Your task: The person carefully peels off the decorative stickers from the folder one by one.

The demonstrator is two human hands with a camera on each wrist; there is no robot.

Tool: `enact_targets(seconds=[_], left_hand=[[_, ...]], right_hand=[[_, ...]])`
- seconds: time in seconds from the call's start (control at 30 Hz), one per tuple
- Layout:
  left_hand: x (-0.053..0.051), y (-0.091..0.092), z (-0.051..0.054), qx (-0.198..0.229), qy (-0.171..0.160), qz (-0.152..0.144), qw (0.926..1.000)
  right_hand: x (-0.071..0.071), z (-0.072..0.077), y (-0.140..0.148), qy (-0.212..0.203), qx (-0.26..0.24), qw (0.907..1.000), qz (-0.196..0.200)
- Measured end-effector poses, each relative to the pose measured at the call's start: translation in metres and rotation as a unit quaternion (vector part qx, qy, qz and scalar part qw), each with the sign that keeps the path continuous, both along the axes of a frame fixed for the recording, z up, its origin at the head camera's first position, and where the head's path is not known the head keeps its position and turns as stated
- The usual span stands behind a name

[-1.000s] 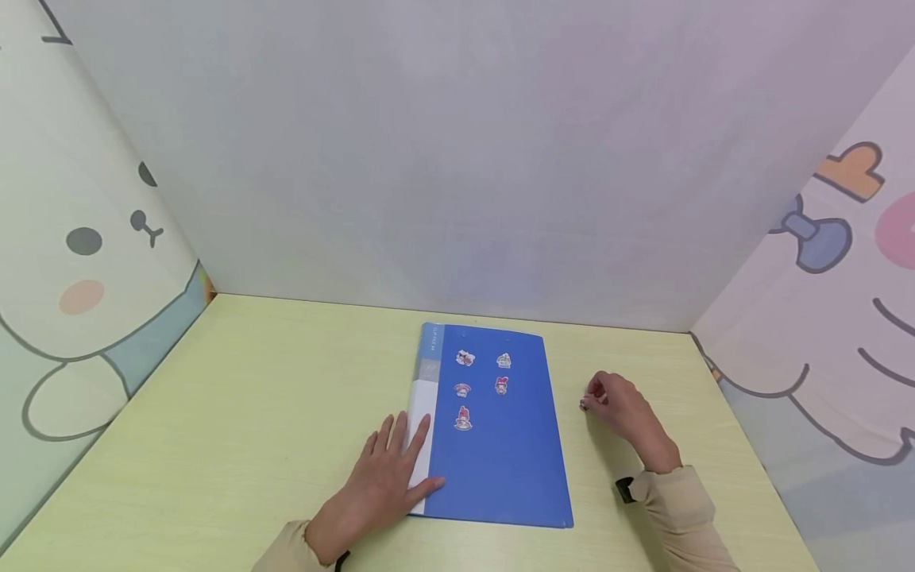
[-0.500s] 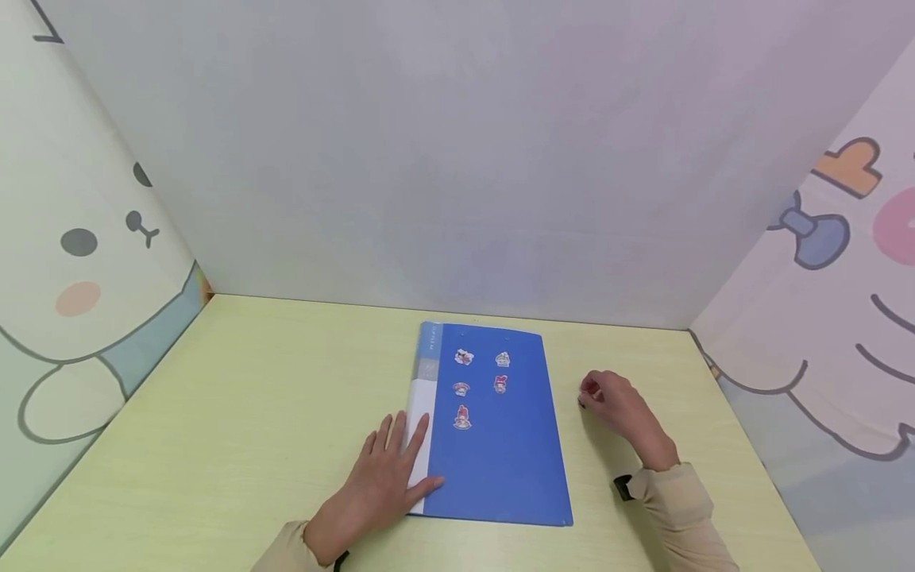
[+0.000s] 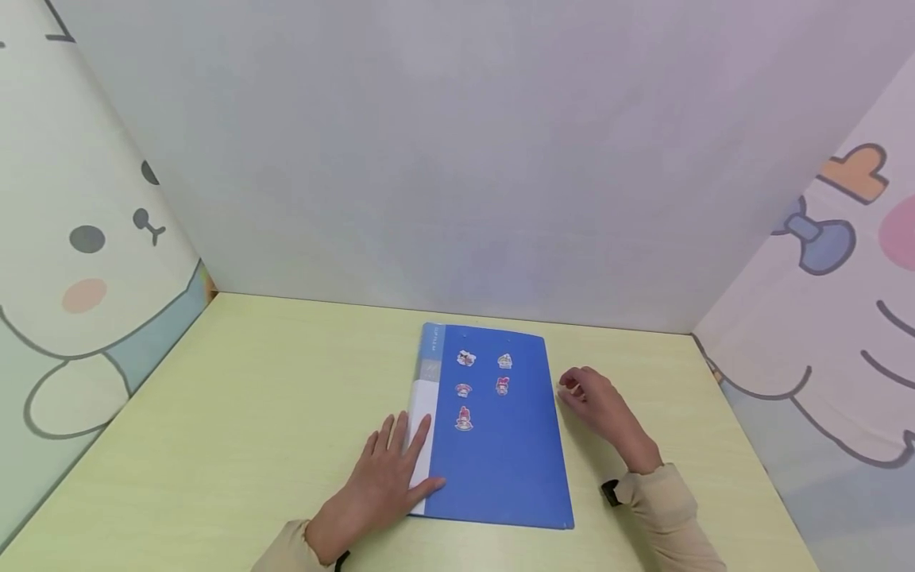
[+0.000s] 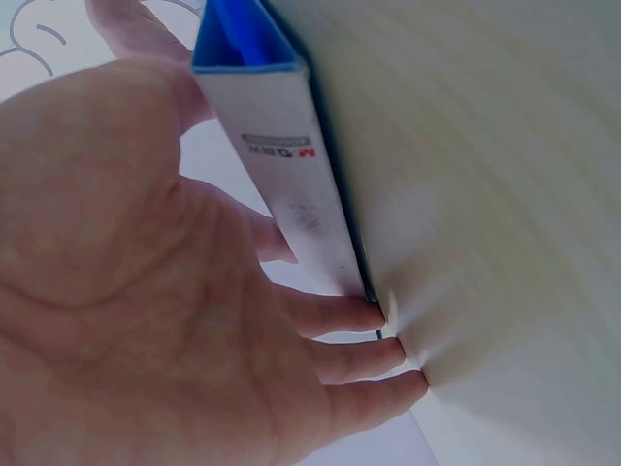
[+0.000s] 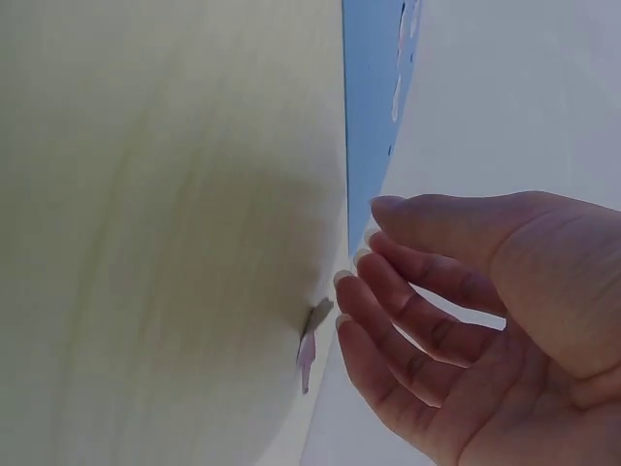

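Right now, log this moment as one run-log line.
blue file folder: closed, five cartoon stickers on cover | left hand: thumb on cover, three fingertips on table | right hand: fingers curled, beside folder's right edge

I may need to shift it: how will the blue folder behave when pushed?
The folder is probably stiff: its sides run straight. It seems light for its size: the spine looks hollow inside. Lying flat, it should slide rather than tip.
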State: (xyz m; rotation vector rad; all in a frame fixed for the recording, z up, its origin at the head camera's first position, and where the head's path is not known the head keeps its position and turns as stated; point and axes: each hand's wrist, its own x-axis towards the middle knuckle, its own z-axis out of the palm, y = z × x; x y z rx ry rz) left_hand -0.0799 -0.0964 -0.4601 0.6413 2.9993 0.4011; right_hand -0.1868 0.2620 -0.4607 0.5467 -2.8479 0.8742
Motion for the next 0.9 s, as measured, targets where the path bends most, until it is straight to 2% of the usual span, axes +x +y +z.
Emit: enact_targets(seconds=[0.13,0.3,0.37,0.57,0.77,0.87,0.9], left_hand=[[-0.001,-0.001,-0.005,0.006,0.01,-0.005,0.9999],[-0.004,-0.004,-0.021,-0.011,0.043,-0.008,0.999],[-0.005,-0.004,-0.024,-0.014,0.049,-0.005,0.9987],[-0.004,-0.004,-0.021,0.009,0.042,-0.009,0.999],[-0.003,-0.003,-0.02,-0.004,0.049,-0.009,0.9987],[-0.002,-0.001,-0.013,-0.005,0.033,-0.003,0.9994],[-0.002,-0.001,-0.015,-0.007,0.037,-0.003,0.9993]], right_hand=[[-0.001,-0.001,-0.006,-0.007,-0.004,1.0,0.002],[-0.003,-0.002,-0.016,-0.007,-0.01,0.9999,0.009],[-0.003,-0.002,-0.02,-0.01,-0.012,0.9998,0.01],[-0.003,-0.003,-0.027,-0.015,-0.01,0.9997,0.017],[-0.002,-0.002,-0.034,-0.008,-0.007,0.9995,0.029],[-0.003,-0.002,-0.038,-0.008,-0.004,0.9994,0.032],[-0.003,-0.002,-0.039,-0.007,-0.003,0.9994,0.034]])
